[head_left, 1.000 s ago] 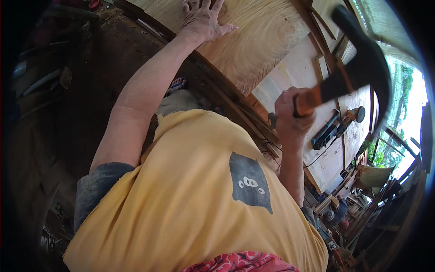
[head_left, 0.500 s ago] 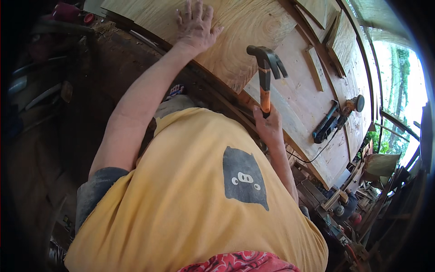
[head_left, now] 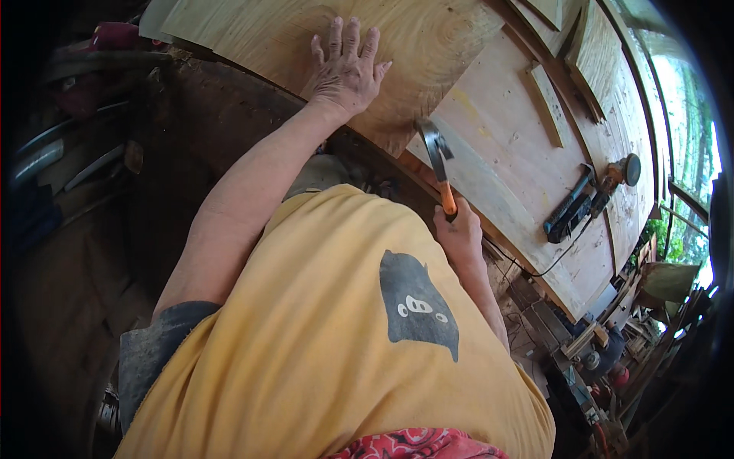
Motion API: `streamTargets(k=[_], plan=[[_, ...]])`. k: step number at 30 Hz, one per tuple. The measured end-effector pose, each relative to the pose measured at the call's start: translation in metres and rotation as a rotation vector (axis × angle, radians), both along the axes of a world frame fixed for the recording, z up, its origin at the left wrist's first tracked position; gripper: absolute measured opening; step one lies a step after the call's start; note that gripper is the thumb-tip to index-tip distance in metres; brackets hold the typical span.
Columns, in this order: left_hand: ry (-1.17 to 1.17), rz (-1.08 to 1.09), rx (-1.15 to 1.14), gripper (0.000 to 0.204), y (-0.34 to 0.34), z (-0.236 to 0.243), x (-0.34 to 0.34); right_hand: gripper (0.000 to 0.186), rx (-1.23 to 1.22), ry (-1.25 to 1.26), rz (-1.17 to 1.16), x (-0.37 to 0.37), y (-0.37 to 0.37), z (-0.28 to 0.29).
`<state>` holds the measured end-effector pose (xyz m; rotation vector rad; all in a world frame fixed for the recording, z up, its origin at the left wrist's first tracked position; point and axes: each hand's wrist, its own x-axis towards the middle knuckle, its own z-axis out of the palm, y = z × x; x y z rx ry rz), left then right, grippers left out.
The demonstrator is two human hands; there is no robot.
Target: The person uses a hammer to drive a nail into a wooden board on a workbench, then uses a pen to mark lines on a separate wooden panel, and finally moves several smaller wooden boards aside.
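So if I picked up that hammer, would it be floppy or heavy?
The hammer would probably feel heavy at one end, because its dark head looks like metal. It's likely stiff, since its orange handle looks straight.

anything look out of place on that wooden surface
Mildly untidy: a power tool lies on the pale panel, to the right of the hammer in the right hand, and its cord droops past the panel's near edge, where it might snag. Nothing looks spilled.

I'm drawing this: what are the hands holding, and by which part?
The right hand holds the dark metal claw hammer by the lower end of its orange handle. The left hand holds nothing, resting on the pale, swirl-grained wooden board.
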<state>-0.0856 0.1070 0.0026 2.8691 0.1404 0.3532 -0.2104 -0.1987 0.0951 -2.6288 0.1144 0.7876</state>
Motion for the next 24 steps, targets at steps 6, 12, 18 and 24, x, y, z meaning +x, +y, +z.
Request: streamTargets(k=[6, 12, 18, 24], plan=[[0.018, 0.016, 0.072, 0.063, -0.001, -0.001, 0.003, 0.032, 0.124, -0.073, -0.045, -0.005, -0.009, -0.001], [0.138, 0.002, 0.048, 0.065, -0.002, 0.008, 0.006, 0.038, 0.054, -0.028, -0.020, 0.035, 0.003, 0.014], [0.147, 0.027, 0.108, 0.067, 0.001, 0.004, 0.006, 0.027, 0.352, -0.229, -0.242, 0.101, 0.011, 0.033], [0.173, 0.018, 0.078, 0.068, -0.003, 0.009, 0.009, 0.033, -0.045, -0.093, -0.106, 0.142, -0.022, -0.020]])
